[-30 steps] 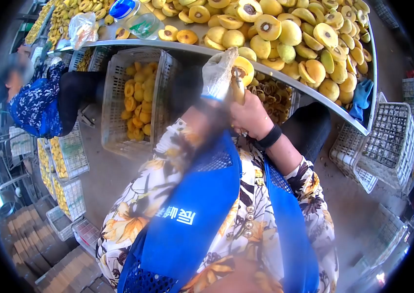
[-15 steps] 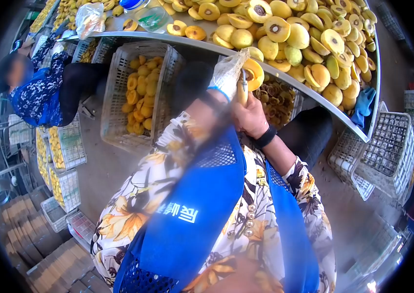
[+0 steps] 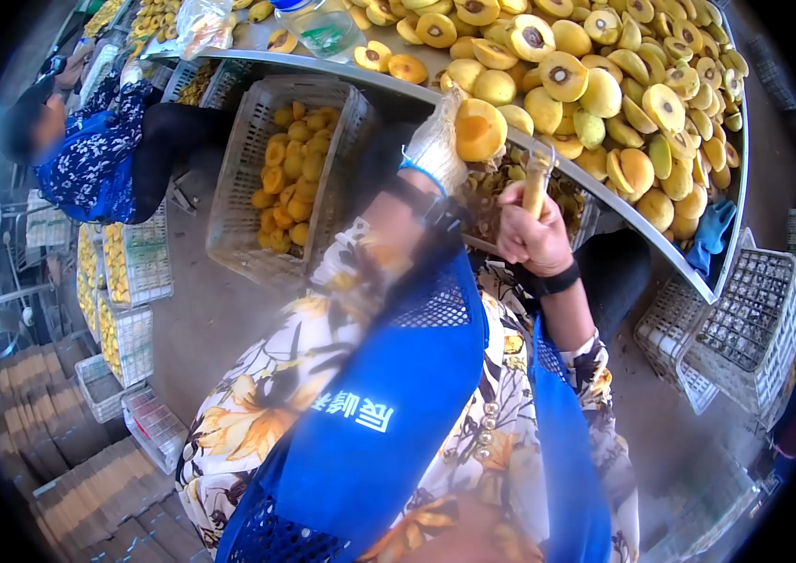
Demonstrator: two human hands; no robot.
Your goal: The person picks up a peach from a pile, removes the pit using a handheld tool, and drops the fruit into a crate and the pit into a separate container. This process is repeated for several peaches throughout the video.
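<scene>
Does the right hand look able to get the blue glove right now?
Probably not yet: the right hand already holds a tool, and the blue glove lies away at the table's corner.

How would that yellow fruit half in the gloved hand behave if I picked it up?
The yellow fruit half may be slippery, as its cut face looks moist. It seems firm, holding a round outline in the gloved left hand. Set cut side up, it might rock: halves on the table show domed backs.
</scene>
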